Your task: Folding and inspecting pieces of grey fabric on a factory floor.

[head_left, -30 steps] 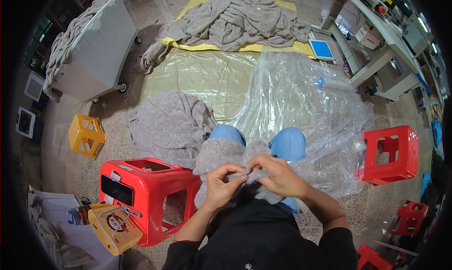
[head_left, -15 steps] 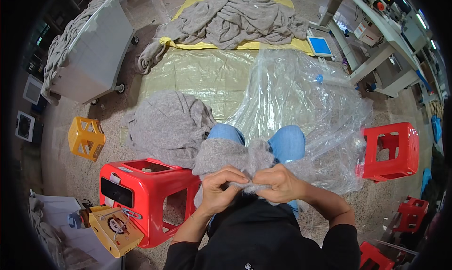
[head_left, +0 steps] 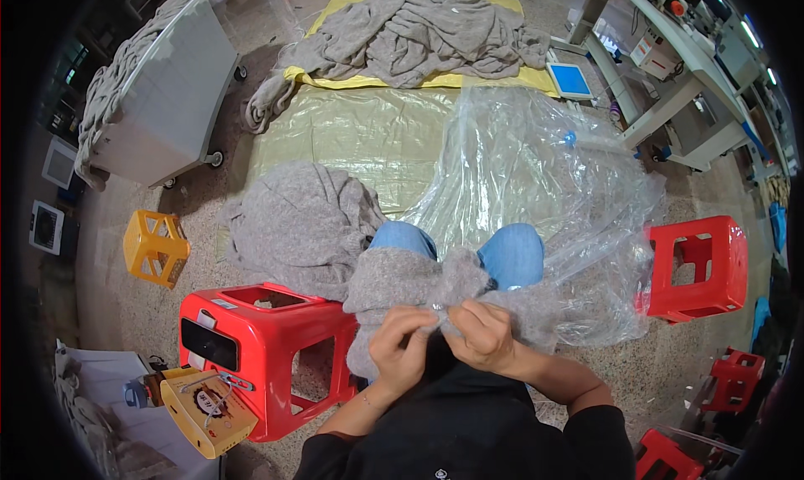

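Note:
A grey fuzzy knitted piece (head_left: 387, 277) lies bunched across my lap, over the legs of my blue jeans (head_left: 512, 258). My left hand (head_left: 402, 346) pinches the piece's near edge between thumb and fingers. Close beside it, my right hand (head_left: 481, 336) grips the same edge with curled fingers. A short stretch of fabric shows between the two fingertips; any small thing in them is too small to make out. Beyond my left knee, a larger heap of the same grey knit (head_left: 297, 216) touches the piece on my lap.
A red stool (head_left: 268, 354) stands at my left, with a phone (head_left: 209, 343) and yellow box (head_left: 209, 409) beside it. Clear plastic sheeting (head_left: 536, 162) spreads ahead, near another red stool (head_left: 697, 268). Further off are a knit pile (head_left: 419, 36) and wheeled cart (head_left: 167, 95).
My hands have shifted slightly, the right one moving a little toward my body and turning. More grey fabric now lies spread over my right thigh.

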A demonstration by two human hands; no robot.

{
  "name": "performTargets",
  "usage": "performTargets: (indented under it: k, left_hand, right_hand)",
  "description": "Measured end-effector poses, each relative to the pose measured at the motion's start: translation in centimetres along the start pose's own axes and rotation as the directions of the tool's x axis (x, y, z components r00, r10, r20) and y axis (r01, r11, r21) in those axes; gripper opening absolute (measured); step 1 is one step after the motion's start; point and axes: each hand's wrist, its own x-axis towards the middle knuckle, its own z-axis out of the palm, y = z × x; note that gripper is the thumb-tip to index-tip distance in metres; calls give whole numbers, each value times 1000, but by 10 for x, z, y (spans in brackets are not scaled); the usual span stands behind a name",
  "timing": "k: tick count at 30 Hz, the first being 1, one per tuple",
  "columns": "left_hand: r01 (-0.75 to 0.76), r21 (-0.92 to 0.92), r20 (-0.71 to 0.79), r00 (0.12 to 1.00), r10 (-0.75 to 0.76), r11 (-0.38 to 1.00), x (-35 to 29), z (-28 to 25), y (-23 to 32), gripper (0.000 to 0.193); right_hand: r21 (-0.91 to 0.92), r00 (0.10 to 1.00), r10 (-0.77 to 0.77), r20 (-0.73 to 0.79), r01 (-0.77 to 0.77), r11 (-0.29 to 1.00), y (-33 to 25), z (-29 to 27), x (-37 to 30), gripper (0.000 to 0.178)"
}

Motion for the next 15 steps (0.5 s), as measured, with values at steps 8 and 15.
performTargets:
  k: [8,15]
  left_hand:
    - [672,-259,475,714,-515,694,21,-31,-25,24]
    - [2,281,9,1000,-5,960,33,-27,-18,32]
  right_hand:
    - [-241,992,-123,-14,116,964,27,-27,9,49]
    - [-269,579,491,651,-429,862,48,-79,9,50]
